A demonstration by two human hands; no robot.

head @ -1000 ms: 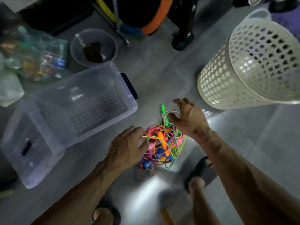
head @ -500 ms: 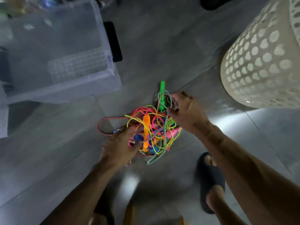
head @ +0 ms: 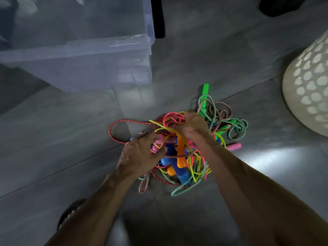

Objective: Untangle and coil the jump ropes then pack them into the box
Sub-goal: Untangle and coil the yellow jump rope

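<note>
Jump ropes, a limp, snag-prone tangle on the floor near the clear box, are gripped by left hand and right hand; rigid handles look easiest to grasp.

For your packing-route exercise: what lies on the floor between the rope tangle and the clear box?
Bare grey floor separates tangle from box, per the head view.

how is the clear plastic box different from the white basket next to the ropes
The clear plastic box has smooth see-through walls; the white basket has opaque walls full of holes. The box is straight-sided with square corners; the basket is rounded. The box sits upper left of the tangled jump ropes, the basket to their right. Both stand on the grey floor.
</note>
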